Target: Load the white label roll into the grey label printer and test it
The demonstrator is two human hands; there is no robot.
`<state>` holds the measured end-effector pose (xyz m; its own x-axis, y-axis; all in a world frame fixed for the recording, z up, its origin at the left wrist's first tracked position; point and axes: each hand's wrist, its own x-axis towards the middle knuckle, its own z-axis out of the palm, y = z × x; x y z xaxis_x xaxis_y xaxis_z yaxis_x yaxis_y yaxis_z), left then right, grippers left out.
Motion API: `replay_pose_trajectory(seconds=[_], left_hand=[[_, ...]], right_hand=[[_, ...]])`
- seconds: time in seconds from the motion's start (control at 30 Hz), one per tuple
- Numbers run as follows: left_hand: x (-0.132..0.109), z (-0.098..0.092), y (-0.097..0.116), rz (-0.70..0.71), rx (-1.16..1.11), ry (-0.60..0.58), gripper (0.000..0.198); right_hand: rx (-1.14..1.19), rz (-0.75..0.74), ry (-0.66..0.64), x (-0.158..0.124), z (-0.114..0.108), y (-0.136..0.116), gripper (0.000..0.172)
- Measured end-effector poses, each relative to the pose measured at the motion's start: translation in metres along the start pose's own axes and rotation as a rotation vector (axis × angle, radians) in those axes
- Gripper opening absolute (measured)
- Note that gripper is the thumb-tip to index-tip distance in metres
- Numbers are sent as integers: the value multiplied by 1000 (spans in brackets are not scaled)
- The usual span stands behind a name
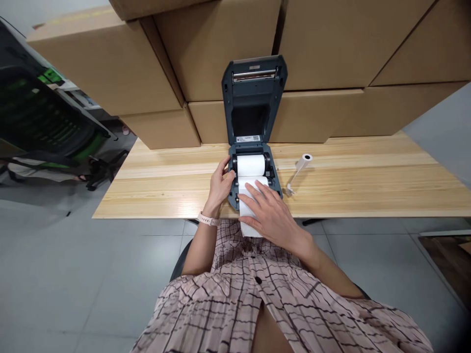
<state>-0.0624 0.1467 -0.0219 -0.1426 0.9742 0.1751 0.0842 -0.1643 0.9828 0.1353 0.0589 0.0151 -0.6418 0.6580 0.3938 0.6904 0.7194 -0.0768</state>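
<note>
A dark grey label printer (233, 198) stands at the table's front edge with its lid (253, 98) raised. Inside it sits a white label roll (250, 165), and its loose paper strip (252, 230) runs forward over the printer's front and past the table edge. My left hand (220, 186) grips the printer's left side, thumb on the inner rim beside the roll and fingers along the outside. My right hand (274, 213) lies over the strip, fingers spread and flat on the paper. Part of the strip and the printer's front right corner are hidden beneath it.
Right of the printer, a small white paper core (306, 158) with a thin curled strip lies on the wooden table (368, 186). Stacked cardboard boxes (217, 49) wall off the back, close behind the lid. An office chair (44, 113) stands at the left.
</note>
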Motion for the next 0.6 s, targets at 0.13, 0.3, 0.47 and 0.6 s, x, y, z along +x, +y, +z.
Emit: replay_pose_trajectory(seconds=[0.13,0.3,0.47,0.6], left_hand=[[1,-1,0,-14,-6,2,56],[-2,-1,0,-2,-68,-29,56],[-37,6,17,-114,-122,-76,68],[-67,10,34,-148,-114,-79,80]], right_hand=[[12,10,5,-3,2,0,59],[31,8,14,-5,5,0,60],[42,6,28,-4,6,0,58],[133,13,19,-7,4,2,57]])
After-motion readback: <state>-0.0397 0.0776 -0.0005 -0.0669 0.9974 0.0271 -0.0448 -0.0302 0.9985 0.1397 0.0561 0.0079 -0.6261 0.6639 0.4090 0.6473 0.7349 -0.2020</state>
